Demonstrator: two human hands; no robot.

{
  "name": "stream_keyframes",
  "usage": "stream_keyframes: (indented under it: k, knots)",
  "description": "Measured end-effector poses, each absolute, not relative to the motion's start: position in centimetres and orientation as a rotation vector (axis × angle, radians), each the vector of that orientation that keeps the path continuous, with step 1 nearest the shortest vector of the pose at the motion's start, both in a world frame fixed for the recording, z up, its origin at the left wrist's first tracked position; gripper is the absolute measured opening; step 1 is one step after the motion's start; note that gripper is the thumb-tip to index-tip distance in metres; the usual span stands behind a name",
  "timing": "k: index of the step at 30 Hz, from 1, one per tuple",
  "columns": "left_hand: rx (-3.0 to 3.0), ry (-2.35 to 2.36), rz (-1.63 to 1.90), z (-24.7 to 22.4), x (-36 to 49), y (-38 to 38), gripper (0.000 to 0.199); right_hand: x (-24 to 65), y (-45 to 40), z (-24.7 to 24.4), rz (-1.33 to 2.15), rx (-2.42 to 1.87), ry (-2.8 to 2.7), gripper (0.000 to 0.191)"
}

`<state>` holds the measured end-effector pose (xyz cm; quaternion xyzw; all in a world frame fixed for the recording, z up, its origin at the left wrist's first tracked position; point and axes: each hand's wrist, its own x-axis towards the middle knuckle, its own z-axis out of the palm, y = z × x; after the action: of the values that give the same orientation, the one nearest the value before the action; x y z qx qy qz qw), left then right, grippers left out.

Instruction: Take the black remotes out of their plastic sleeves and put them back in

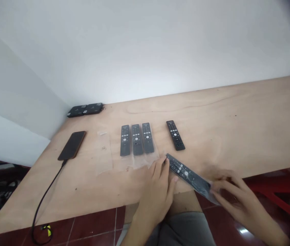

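A black remote control in a clear plastic sleeve slants across the table's front edge between my hands. My left hand grips its upper end, fingers and thumb on either side. My right hand, a little blurred, pinches the lower end of the sleeve. Just beyond lies a bare remote control without a sleeve. Left of it, three sleeved remotes lie side by side: a right one, a middle one and a left one. An empty clear sleeve lies flat beside them.
A phone lies at the left of the wooden table, its black cable hanging over the front edge. Two flat black boxes sit at the back left against the white wall. A red stool-like frame stands at the lower right.
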<state>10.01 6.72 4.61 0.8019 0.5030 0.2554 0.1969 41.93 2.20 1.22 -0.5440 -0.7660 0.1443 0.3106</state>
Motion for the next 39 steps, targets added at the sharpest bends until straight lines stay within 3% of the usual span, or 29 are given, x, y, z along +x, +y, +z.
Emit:
stream_keyframes:
  k: [9,13,20,28,34,39]
  knots:
    - [2.297,1.326,0.866,5.3,10.0,7.2,0.043,35.8,3.2,1.9,0.41,-1.24,-2.032,0.017]
    - [2.317,1.432,1.05,5.5,6.5,7.1,0.034,33.5,4.8,2.4,0.483,-1.256,-2.018,0.014]
    - [2.341,1.554,1.006,5.0,-0.3,7.6,0.022,29.4,10.7,2.8,0.398,-1.288,-2.007,0.014]
    - [2.299,1.612,0.838,4.2,-0.2,7.6,0.034,27.1,13.9,2.4,0.165,-1.276,-2.066,0.031]
    - [2.325,1.546,0.744,4.7,0.1,7.4,0.064,27.1,13.0,3.0,0.125,-1.202,-2.203,0.017]
    - [2.403,1.479,0.672,4.8,0.1,7.4,0.067,26.1,13.3,3.7,0.214,-1.179,-2.257,0.018]
